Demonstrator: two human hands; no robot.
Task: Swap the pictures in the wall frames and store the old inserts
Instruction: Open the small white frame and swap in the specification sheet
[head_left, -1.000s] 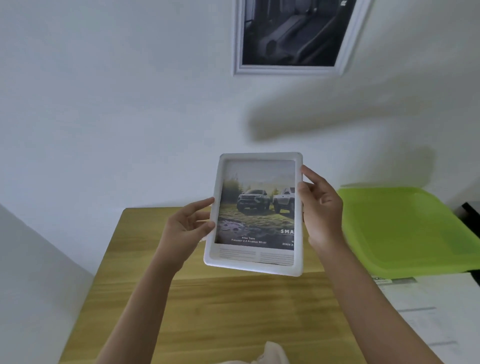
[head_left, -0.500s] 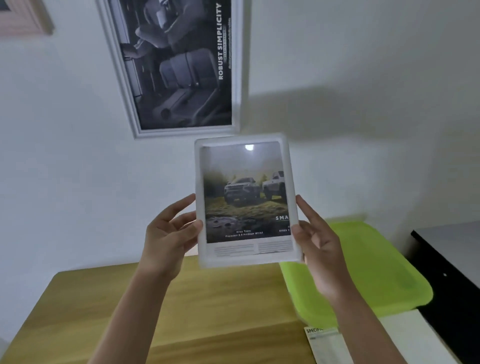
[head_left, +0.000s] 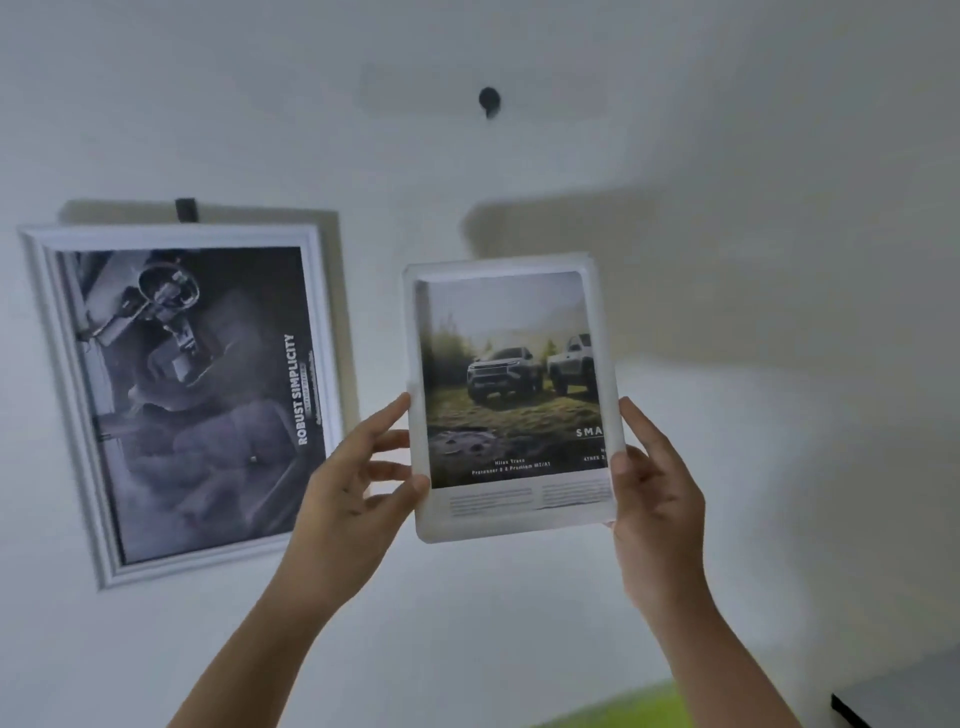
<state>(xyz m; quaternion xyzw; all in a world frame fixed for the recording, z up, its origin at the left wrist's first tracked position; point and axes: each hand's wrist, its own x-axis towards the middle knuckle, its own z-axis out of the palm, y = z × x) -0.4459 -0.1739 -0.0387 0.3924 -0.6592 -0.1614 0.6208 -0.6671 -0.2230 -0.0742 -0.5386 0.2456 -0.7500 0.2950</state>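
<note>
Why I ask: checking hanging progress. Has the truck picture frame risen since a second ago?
Yes. The truck picture frame rose, from over the table to beside the hung frame, below the wall hook.

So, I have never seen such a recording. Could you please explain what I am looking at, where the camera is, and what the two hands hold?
No machine here: a person wears one camera on the head, so you see their own arms from above. The left hand and right hand hold a white picture frame, upright, by its two side edges. Its picture shows two off-road vehicles. On the wall to the left hangs another white frame with a dark car-interior picture. Higher up, a small dark hook sits bare on the wall. A green tray is just visible at the bottom edge.
</note>
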